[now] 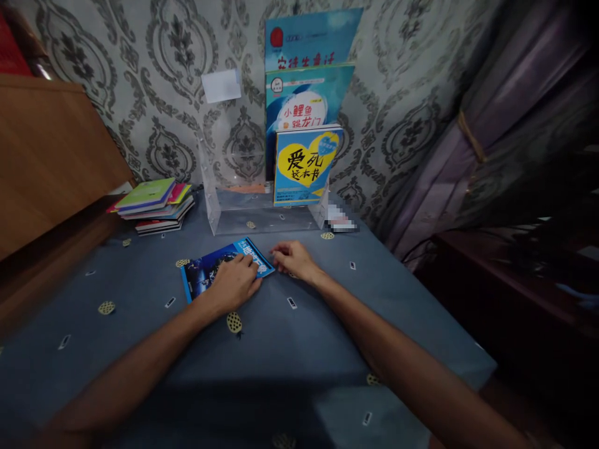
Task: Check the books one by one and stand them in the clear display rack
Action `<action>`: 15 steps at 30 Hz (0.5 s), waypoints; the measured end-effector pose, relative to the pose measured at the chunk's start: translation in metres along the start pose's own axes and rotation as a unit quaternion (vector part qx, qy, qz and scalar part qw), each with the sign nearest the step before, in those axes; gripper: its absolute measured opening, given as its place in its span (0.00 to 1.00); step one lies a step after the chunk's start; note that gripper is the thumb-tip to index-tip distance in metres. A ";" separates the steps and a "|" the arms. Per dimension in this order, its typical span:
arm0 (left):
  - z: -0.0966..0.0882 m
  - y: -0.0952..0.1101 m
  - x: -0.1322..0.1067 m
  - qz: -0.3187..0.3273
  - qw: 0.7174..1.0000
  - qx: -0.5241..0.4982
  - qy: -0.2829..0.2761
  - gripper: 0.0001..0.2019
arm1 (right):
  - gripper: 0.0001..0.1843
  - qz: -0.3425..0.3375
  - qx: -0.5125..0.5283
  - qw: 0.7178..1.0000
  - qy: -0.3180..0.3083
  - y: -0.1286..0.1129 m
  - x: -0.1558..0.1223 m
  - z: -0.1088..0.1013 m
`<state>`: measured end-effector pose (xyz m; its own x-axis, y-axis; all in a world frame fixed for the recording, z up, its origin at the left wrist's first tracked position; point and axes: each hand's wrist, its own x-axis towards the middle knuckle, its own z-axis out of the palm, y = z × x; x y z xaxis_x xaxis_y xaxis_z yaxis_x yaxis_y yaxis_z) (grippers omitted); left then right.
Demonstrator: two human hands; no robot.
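A dark blue book (199,272) with a picture of the Earth and white and light-blue lettering lies flat and slanted on the tablecloth. My left hand (235,280) rests on its cover, fingers laid out over the right half and hiding part of the picture. Just beyond the book's right edge, my right hand (297,260) hovers or rests low over the cloth. Its fingers are loosely bent and apart, with nothing visible in them; whether they touch the book's edge I cannot tell. Behind both hands stands a clear acrylic book stand (262,218).
In the stand's right part are a blue book with a yellow heart (306,167), a teal book (304,93) and a taller blue book (311,37). A stack of books (154,206) sits at left. A wooden panel (56,137) borders the left; a tied curtain (444,143) hangs right.
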<state>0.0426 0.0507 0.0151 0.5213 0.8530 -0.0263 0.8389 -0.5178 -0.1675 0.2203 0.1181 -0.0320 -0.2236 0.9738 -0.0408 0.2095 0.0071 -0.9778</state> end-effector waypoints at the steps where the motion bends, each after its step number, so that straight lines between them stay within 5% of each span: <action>1: 0.000 -0.001 0.000 0.000 1.000 -0.003 0.002 0.14 | 0.08 -0.008 0.003 1.000 0.006 -0.001 0.000 0.000; 15: -0.003 -0.001 0.001 0.008 1.000 -0.007 0.019 0.16 | 0.15 -0.078 0.048 0.996 0.016 -0.001 -0.003 0.001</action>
<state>0.0426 0.0517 0.0181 0.5404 0.8414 0.0079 0.8321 -0.5330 -0.1535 0.2202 0.1150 -0.0306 -0.2151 0.9694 0.1186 0.0824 0.1390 -0.9869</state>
